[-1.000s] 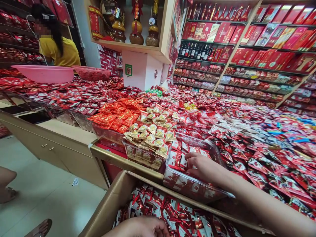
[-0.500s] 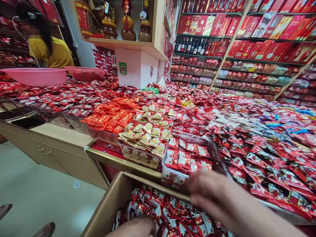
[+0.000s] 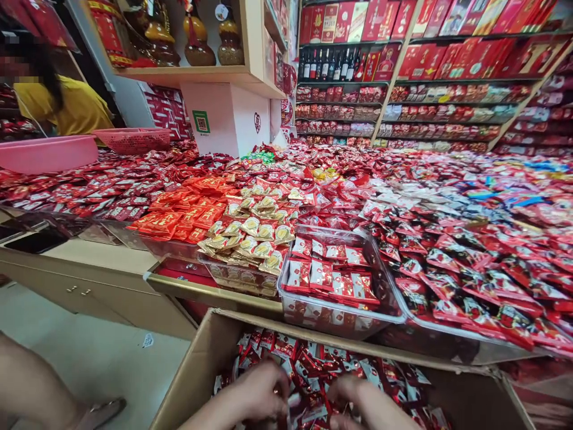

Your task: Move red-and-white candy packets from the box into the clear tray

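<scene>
Reaching into one open cardboard box (image 3: 201,364) at the bottom edge of view, both hands down among its loose red-and-white candy packets (image 3: 313,364). Left hand (image 3: 257,397) curled over the heap, fingers bent onto wrappers; right hand (image 3: 364,406) just beside it, also bent into the pile. Whether either actually clasps a packet: cannot tell, fingertips buried in the wrappers.

Counted above the box: one clear plastic tray (image 3: 340,316), partly filled with the same red-and-white packets laid in rough rows, its front wall just behind the box's far flap; one tray of gold-wrapped sweets (image 3: 250,239) touching its left side; one mound of orange-red packets (image 3: 188,209) further left. Two pink basins (image 3: 47,152) on the far left of the display, a person in a yellow top (image 3: 71,107) behind them. Three gourd-shaped bottles (image 3: 197,42) on the upper shelf.

Open room scant: display packed edge to edge with sweets, box pressed against the counter's brass rim (image 3: 215,292); bare floor (image 3: 89,364) only at the left.

Changed since half a second ago: right hand withdrawn from in front of the clear tray and dropped into the box beside the left; tray contents now fully exposed; view swung slightly rightward.
</scene>
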Demonstrator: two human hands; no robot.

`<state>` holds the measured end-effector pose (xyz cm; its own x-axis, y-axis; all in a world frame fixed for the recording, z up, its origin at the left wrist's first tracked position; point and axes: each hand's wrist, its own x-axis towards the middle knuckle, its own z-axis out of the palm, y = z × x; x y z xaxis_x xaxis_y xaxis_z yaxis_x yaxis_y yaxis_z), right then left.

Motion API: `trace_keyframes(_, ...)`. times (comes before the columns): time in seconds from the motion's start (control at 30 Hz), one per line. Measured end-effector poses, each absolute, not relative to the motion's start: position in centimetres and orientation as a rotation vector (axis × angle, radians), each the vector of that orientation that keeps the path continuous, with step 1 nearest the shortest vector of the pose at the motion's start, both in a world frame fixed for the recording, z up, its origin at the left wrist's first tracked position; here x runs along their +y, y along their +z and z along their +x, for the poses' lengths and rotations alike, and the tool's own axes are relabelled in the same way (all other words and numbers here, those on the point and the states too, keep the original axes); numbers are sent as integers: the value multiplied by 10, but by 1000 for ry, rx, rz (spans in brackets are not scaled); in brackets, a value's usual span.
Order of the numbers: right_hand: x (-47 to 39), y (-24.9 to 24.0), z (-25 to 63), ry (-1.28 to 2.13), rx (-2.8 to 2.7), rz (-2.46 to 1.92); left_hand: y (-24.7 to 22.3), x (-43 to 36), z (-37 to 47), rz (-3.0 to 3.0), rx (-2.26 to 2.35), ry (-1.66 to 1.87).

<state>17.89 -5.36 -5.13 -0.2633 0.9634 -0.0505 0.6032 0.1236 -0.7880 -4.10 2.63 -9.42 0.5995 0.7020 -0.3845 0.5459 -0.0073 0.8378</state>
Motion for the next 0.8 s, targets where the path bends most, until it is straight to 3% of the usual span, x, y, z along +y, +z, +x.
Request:
trace_keyframes(0.27,-44,-48,171,1638,-1157,-1368,-54,13,-14,1384,930,361)
trace_keyframes(0.5,-40,-42,173,1636,-975,-1352,-52,14,-22,1247,701,375)
trace_keyframes(0.8,-44,-45,169,1562,-941,-1322,-49,12,-16,1155,753,368)
